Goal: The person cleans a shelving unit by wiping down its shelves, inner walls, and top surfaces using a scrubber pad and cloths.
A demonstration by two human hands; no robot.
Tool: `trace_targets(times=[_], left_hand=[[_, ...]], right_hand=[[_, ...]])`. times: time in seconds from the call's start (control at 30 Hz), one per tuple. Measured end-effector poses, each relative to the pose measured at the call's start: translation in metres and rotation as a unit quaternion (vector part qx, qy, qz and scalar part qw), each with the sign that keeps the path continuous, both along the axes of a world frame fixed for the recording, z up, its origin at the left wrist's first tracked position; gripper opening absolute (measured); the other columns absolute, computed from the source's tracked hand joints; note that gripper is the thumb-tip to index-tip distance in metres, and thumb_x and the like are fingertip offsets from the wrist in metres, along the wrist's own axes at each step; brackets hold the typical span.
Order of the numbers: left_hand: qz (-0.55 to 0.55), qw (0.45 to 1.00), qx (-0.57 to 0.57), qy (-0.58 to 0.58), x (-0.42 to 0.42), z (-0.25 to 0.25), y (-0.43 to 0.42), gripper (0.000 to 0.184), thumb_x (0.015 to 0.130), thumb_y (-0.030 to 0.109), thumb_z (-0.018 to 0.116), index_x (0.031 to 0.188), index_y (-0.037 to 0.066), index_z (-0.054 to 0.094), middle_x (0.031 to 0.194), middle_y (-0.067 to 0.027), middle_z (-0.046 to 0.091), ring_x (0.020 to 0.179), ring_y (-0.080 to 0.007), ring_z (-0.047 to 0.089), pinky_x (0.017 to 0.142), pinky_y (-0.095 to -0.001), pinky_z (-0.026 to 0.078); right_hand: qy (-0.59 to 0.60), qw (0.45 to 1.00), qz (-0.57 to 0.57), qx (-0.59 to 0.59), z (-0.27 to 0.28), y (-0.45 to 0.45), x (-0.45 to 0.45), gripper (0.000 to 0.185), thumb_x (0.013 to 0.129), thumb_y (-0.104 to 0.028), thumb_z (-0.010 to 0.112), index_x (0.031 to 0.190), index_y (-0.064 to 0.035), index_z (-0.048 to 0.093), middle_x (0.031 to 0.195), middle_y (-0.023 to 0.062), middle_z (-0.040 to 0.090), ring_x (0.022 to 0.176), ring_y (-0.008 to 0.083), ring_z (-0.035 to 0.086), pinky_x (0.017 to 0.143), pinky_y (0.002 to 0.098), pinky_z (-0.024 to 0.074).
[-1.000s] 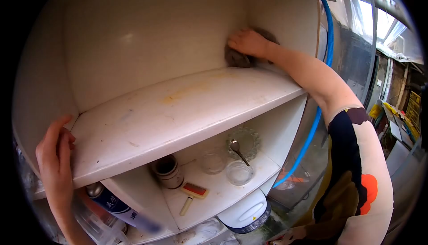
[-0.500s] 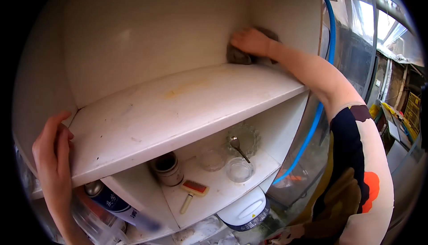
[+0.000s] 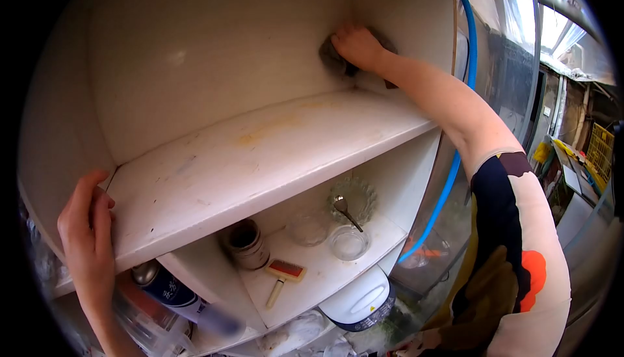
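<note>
White open-fronted cabinet [image 3: 195, 64]; its upper shelf [image 3: 214, 178], marked with yellowish stains and small dark specks, is the reference for all places below.

Nearest entries: left hand [image 3: 90, 230], bare, at the shelf's left end, fingers loosely bent and slightly parted; how firmly it rests there cannot be told. Patterned sleeve [image 3: 545, 227], pale, navy and orange, right of the shelf.

Below the shelf, left: one blue-and-white can [image 3: 172, 292], silver-topped, tilted; clear plastic container [image 3: 140, 321] beside it. Below the shelf, middle: one brush [image 3: 286, 270], red head, cream handle; one dark-mouthed jar [image 3: 249, 250], upright. Below the shelf, right: white appliance [image 3: 361, 298] with dark rim, lowest; clear glass dish [image 3: 349, 245]; second clear dish [image 3: 305, 228] near it; metal spoon [image 3: 348, 212], slanting, handle end at the first dish; scalloped glass plate [image 3: 365, 196] behind.

Above the shelf, rear right corner: right hand [image 3: 359, 46], closed over a dark grey cloth [image 3: 335, 61], bunched beneath the palm.

Beyond the shelf, right: blue hose [image 3: 447, 194], hanging in a curve; glass panel [image 3: 504, 45]; farthest, yellow crate [image 3: 600, 152].
</note>
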State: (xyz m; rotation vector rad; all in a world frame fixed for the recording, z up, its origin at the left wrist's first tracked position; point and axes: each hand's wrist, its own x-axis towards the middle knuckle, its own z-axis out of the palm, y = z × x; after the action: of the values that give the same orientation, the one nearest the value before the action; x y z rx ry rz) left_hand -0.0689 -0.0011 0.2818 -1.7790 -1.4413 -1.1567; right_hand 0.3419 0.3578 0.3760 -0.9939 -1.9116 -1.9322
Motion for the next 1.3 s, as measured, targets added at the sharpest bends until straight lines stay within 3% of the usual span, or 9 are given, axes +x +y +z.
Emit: trace_targets(times=[0.37, 0.63, 0.73, 0.83, 0.9, 0.97, 1.1, 1.17, 1.3], left_hand=[[-0.037, 0.998, 0.032, 0.029, 0.002, 0.003, -0.005, 0.021, 0.089, -0.001, 0.049, 0.109, -0.001, 0.058, 0.074, -0.0104, 0.053, 0.065, -0.0181, 0.052, 0.062, -0.0291, 0.043], [-0.046, 0.998, 0.032, 0.017, 0.007, 0.004, -0.006, 0.02, 0.088, 0.001, 0.052, 0.108, 0.0, 0.058, 0.073, -0.0151, 0.055, 0.065, -0.0245, 0.052, 0.064, -0.0323, 0.044], [-0.043, 0.999, 0.031, 0.002, 0.012, 0.005, -0.009, 0.018, 0.088, 0.002, 0.053, 0.105, 0.0, 0.059, 0.081, -0.0201, 0.059, 0.071, -0.0351, 0.056, 0.068, -0.0373, 0.045], [-0.039, 0.999, 0.018, 0.002, 0.012, 0.006, -0.008, 0.018, 0.088, 0.002, 0.053, 0.105, 0.0, 0.059, 0.082, -0.0204, 0.059, 0.071, -0.035, 0.056, 0.068, -0.037, 0.046], [-0.035, 0.999, 0.009, 0.0, 0.012, 0.007, -0.009, 0.018, 0.088, 0.002, 0.053, 0.105, 0.0, 0.059, 0.081, -0.0201, 0.059, 0.071, -0.0345, 0.056, 0.068, -0.0369, 0.046], [-0.032, 0.999, 0.0, -0.001, 0.013, 0.008, -0.01, 0.018, 0.088, 0.002, 0.053, 0.105, 0.0, 0.059, 0.08, -0.0199, 0.059, 0.07, -0.0339, 0.056, 0.068, -0.0367, 0.046], [-0.033, 0.999, 0.003, -0.004, 0.013, 0.007, -0.009, 0.017, 0.088, 0.001, 0.054, 0.104, 0.0, 0.059, 0.077, -0.0187, 0.057, 0.068, -0.0316, 0.056, 0.066, -0.0355, 0.045], [-0.026, 1.0, 0.008, -0.002, 0.011, 0.006, -0.008, 0.017, 0.088, 0.001, 0.054, 0.104, 0.0, 0.059, 0.077, -0.0183, 0.057, 0.068, -0.0308, 0.055, 0.066, -0.035, 0.045], [-0.035, 0.999, 0.01, 0.01, 0.009, 0.005, -0.007, 0.017, 0.088, 0.001, 0.054, 0.104, 0.0, 0.059, 0.074, -0.015, 0.056, 0.065, -0.0261, 0.054, 0.063, -0.0326, 0.044]], right_hand=[[-0.045, 0.974, -0.05, -0.217, -0.027, -0.018, -0.004, 0.015, 0.078, -0.011, 0.063, 0.092, -0.0064, 0.067, 0.098, 0.0102, 0.067, 0.099, 0.0284, 0.062, 0.08, 0.0424, 0.0509], [0.245, 0.82, -0.009, -0.518, 0.002, -0.046, 0.004, 0.04, 0.065, -0.011, 0.07, 0.103, 0.0028, 0.066, 0.095, 0.0201, 0.069, 0.09, 0.0318, 0.065, 0.078, 0.039, 0.0502], [0.283, 0.812, 0.096, -0.502, 0.01, -0.068, 0.008, 0.047, 0.063, -0.015, 0.072, 0.105, 0.0049, 0.065, 0.097, 0.0214, 0.069, 0.089, 0.0301, 0.066, 0.078, 0.0367, 0.0501], [0.386, 0.765, 0.155, -0.491, 0.025, -0.074, 0.01, 0.048, 0.062, -0.019, 0.074, 0.103, 0.005, 0.065, 0.094, 0.0199, 0.069, 0.094, 0.0298, 0.065, 0.08, 0.0372, 0.0508], [0.384, 0.78, 0.091, -0.486, 0.026, -0.071, 0.007, 0.052, 0.063, -0.019, 0.076, 0.108, 0.0042, 0.065, 0.101, 0.0202, 0.068, 0.098, 0.0301, 0.065, 0.081, 0.0382, 0.0518], [0.216, 0.941, -0.108, -0.238, 0.009, -0.065, 0.003, 0.051, 0.071, -0.023, 0.074, 0.116, 0.0, 0.064, 0.114, 0.021, 0.064, 0.107, 0.0311, 0.062, 0.084, 0.0399, 0.0528], [0.216, 0.949, -0.1, -0.208, -0.026, -0.052, -0.008, 0.051, 0.081, -0.034, 0.067, 0.124, -0.0082, 0.062, 0.124, 0.0185, 0.06, 0.116, 0.0319, 0.057, 0.09, 0.0423, 0.0511], [0.278, 0.871, -0.052, -0.402, -0.035, -0.048, -0.003, 0.049, 0.088, -0.044, 0.056, 0.127, -0.0141, 0.061, 0.124, 0.0159, 0.061, 0.117, 0.0325, 0.056, 0.094, 0.0427, 0.0482], [0.22, 0.843, -0.047, -0.489, -0.023, -0.066, -0.003, 0.07, 0.081, -0.06, 0.059, 0.132, -0.0128, 0.056, 0.126, 0.0174, 0.06, 0.115, 0.0342, 0.057, 0.097, 0.041, 0.0456]])
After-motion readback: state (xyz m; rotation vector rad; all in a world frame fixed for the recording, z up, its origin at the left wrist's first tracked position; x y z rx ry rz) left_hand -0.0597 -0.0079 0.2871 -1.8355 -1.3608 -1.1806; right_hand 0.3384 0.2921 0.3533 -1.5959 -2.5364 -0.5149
